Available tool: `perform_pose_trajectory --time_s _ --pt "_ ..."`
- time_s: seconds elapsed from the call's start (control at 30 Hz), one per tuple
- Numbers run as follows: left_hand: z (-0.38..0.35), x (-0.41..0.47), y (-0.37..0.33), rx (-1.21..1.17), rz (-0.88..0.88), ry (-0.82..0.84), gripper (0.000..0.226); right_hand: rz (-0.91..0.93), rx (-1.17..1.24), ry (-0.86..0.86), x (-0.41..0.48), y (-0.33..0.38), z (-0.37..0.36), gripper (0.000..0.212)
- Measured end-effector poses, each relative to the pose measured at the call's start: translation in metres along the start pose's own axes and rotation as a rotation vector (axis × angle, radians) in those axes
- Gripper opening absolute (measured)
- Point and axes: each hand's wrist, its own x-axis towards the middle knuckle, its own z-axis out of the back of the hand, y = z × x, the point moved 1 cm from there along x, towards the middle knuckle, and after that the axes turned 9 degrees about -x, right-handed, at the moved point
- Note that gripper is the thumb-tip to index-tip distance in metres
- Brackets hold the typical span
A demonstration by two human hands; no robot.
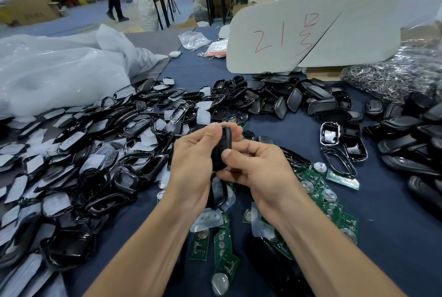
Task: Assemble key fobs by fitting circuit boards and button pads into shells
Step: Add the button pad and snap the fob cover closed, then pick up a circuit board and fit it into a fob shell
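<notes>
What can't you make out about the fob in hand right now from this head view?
- Black fob: its front face is hidden by the left hand and right hand.
- Whether a board or pad sits inside: hidden by the shell.
- Green circuit boards: markings too small.

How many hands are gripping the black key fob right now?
2. The left hand wraps the black key fob from the left; the right hand pinches it from the right, thumb on its face. None hidden.
</notes>
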Motion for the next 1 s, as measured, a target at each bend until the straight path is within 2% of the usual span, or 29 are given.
perform_pose_trajectory --time_s 0.13,0.23,0.33,0.43,0.47,0.5,0.57,0.6,0.63,0.73,0.8,0.83,0.87,0.93,1.0 --pt "0.001 0.001 0.000 -0.030 0.094 0.019 0.046 0.066 -0.107 -0.032 0.001 -0.001 0.001 0.008" --pt "0.007 0.001 -0.002 -0.081 0.157 0.053 0.070 0.054 -0.049 -0.028 0.003 0.001 0.003 0.007" --pt "0.010 0.000 0.002 0.014 0.117 0.086 0.080 0.018 -0.017 -0.022 0.007 0.002 0.010 0.007" --pt "0.012 -0.002 0.002 0.137 -0.010 0.023 0.072 -0.031 -0.111 0.020 0.010 0.010 0.023 0.013" --pt "0.012 -0.002 0.001 0.168 -0.057 0.005 0.068 -0.011 -0.078 0.028 0.009 0.017 0.030 0.015" --pt "0.013 -0.002 0.000 0.194 -0.091 -0.004 0.067 0.026 0.062 0.030 0.008 0.024 0.041 0.021" --pt "0.014 0.000 0.000 0.245 -0.114 -0.019 0.062 0.162 0.484 0.079 0.006 0.038 0.069 0.043" --pt "0.014 0.000 0.001 0.270 -0.115 -0.029 0.058 0.234 0.575 0.088 0.005 0.044 0.079 0.050" --pt "0.014 0.001 0.002 0.294 -0.118 -0.037 0.055 0.273 0.558 0.048 0.005 0.047 0.086 0.050" --pt "0.014 0.002 0.005 0.321 -0.128 -0.065 0.037 0.271 0.103 -0.380 0.014 0.043 0.090 0.040" --pt "0.015 0.003 0.005 0.371 -0.141 -0.094 0.029 0.264 -0.381 -0.645 0.013 0.037 0.092 0.038" --pt "0.017 0.003 0.005 0.404 -0.151 -0.110 0.028 0.265 -0.664 -0.717 0.014 0.035 0.095 0.039" --pt "0.017 0.003 0.005 0.438 -0.161 -0.125 0.028 0.245 -0.946 -0.729 0.016 0.032 0.099 0.044" --pt "0.017 0.002 0.004 0.501 -0.185 -0.141 0.027 0.130 -1.393 -0.632 0.021 0.027 0.106 0.053" --pt "0.015 0.001 0.001 0.559 -0.213 -0.135 0.029 0.054 -1.542 -0.505 0.024 0.022 0.106 0.053"
